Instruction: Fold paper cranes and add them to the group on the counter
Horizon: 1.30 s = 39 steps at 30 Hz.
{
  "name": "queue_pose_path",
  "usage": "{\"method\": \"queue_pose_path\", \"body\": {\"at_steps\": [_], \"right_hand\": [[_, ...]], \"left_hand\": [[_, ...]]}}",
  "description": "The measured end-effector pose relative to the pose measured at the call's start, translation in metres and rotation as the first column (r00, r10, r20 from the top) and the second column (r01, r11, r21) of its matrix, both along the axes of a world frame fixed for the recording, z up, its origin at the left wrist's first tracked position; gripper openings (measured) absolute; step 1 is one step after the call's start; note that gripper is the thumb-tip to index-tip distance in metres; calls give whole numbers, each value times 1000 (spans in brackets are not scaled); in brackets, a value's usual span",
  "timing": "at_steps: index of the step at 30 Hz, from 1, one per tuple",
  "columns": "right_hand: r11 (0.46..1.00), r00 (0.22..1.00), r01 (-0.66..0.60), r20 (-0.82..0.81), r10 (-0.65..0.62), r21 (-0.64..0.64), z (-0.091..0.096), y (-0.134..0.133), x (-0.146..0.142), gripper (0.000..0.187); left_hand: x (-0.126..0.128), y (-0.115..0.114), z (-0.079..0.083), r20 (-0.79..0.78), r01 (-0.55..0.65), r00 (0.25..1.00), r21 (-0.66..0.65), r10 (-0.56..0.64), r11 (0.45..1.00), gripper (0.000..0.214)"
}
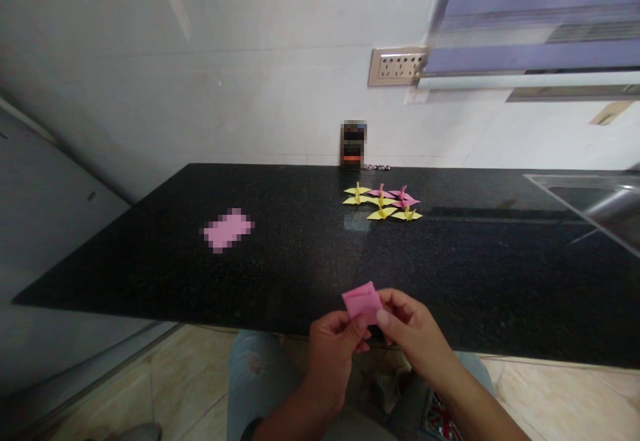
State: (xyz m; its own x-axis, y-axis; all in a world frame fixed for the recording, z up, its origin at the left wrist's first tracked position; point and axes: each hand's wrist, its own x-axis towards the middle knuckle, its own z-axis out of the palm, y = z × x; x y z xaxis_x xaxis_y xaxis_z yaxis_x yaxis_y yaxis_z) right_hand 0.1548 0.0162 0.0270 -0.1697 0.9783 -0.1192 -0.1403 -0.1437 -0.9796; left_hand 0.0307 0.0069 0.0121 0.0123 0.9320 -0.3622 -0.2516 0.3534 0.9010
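Over the table [300, 261] edge, pink paper [363, 301] is clamped in the grips of left hand [333, 341] and right hand [407, 331]; folding is judged midway, aligned edges being needed next.

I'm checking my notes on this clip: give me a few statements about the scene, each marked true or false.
1. The left hand and the right hand both pinch a pink folded paper. True.
2. On the black countertop stand paper cranes, apart from the hands. True.
3. All the cranes are yellow. False: some are pink.
4. A sink lies at the left end of the countertop. False: the sink is at the right.
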Motion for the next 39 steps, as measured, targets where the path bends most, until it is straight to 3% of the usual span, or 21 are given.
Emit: {"method": "queue_pose_path", "body": {"at_steps": [2, 7, 13, 17, 24, 31, 35, 39], "right_hand": [[999, 999, -26, 22, 26, -25, 1, 0, -1, 23], [995, 999, -38, -8, 38, -91, 2, 2, 1, 22], [976, 989, -143, -56, 135, -167, 0, 0, 0, 23], [977, 992, -126, -22, 124, -174, 0, 2, 2, 25], [994, 997, 20, 71, -13, -104, 1, 11, 10, 28], [1000, 984, 14, 179, -10, -20, 1, 12, 10, 28], [1000, 974, 9, 228, -16, 30, 1, 12, 11, 28], [998, 964, 2, 266, -19, 63, 1, 10, 12, 29]], "left_hand": [[2, -2, -1, 6, 11, 1000, 10, -11, 1000, 28], [2, -7, -2, -25, 141, 990, -17, -141, 990, 27], [2, -8, -1, -22, 177, 984, -20, -177, 984, 24], [1, -9, 1, -32, 191, 981, -19, -191, 981, 24], [1, -10, 0, -48, 204, 978, -12, -204, 979, 25], [-2, 0, -1, -64, 142, 988, 61, -139, 988, 18], [-4, 4, -3, -16, 154, 988, 64, -153, 986, 19], [-7, 5, -5, -81, 167, 983, 57, -162, 984, 22]]}}
